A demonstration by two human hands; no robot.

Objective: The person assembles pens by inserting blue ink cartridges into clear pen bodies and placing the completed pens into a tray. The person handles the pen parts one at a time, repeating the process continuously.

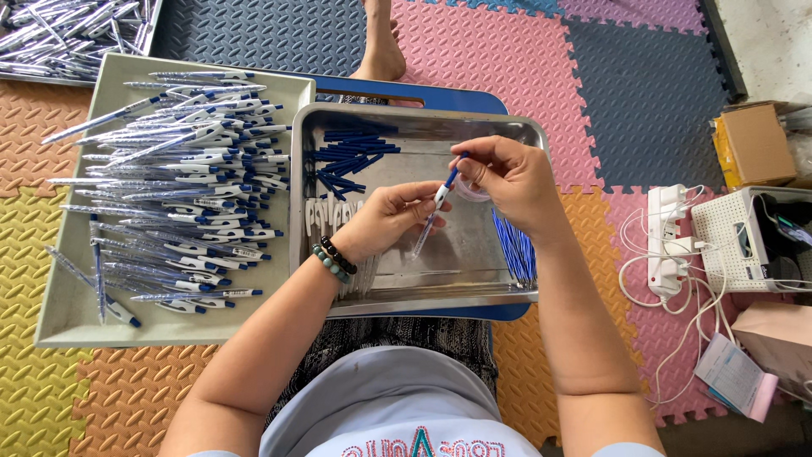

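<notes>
Fingers of the left hand (391, 216) close around the clear barrel of a pen (435, 211), thumb and fingertips pinching it near its middle, so this grip is clenched on the pen rather than loose. The right hand (507, 178) is also closed, its thumb and forefinger nipping the pen's blue upper end. The pen sits between the two hands, held in the air above the steel tray (524, 292) that lies across the person's lap. Its long axis runs on a slant: the blue top points up and to the right in the head view, toward the right hand, and the clear tip points down and to the left, toward the tray's floor. Inside the tray, a heap of blue caps (351, 152) lies at the far left corner, a row of white clips (331, 213) sits just under the left hand, and a bundle of blue refills (516, 250) rests along the right wall below the right wrist. Just beside the steel tray, on the left, a grey tray (68, 313) carries a pile of finished pens (190, 182), their long axes mostly running left to right. Foam floor mats (507, 51) in pink, blue, yellow and orange lie beneath everything.
</notes>
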